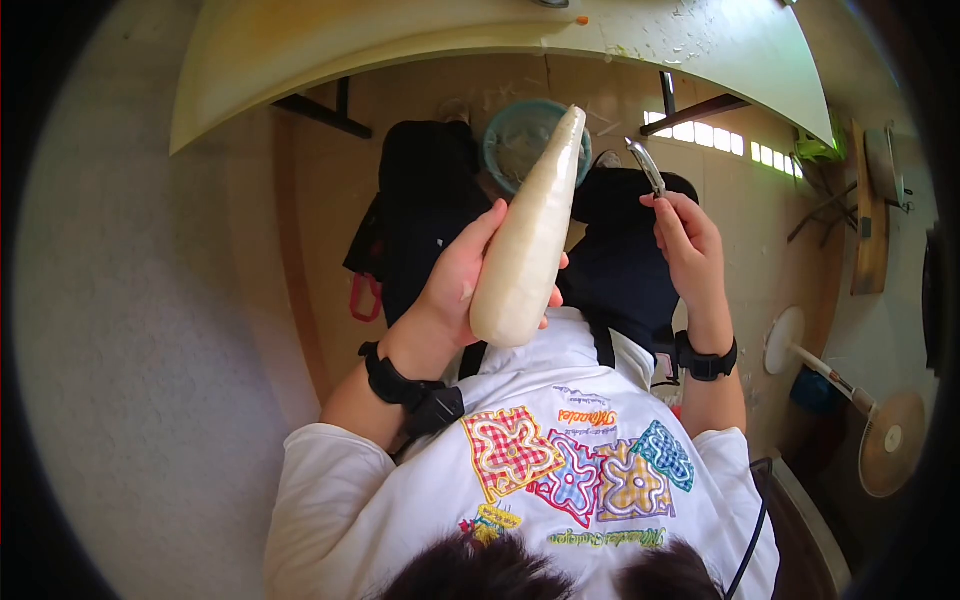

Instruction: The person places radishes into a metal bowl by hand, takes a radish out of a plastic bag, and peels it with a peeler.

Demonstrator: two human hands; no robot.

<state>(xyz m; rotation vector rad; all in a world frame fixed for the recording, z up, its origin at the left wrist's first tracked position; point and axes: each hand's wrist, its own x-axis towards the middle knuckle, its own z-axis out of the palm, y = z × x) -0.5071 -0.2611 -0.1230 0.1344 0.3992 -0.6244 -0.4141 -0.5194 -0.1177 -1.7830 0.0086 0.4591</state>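
A long white daikon radish [532,235], its surface smooth and shiny, lies tilted in my left hand [465,265]. The thick end is toward my body and the narrow tip points away, over the bowl. My left fingers wrap around its underside, with fingertips showing on the right edge. In my right hand [690,240] is a metal peeler [647,168], gripped by its handle between thumb and fingers. Its head points up and away, apart from the radish. Between my feet on the floor, a blue-green basin [505,140] holds pale scraps, partly hidden behind the radish.
A pale table [450,38] curves across the front, with scraps and a small orange piece on it. A standing fan [890,440] is at the right, near a wooden board [870,225]. A wall [150,300] runs along the left.
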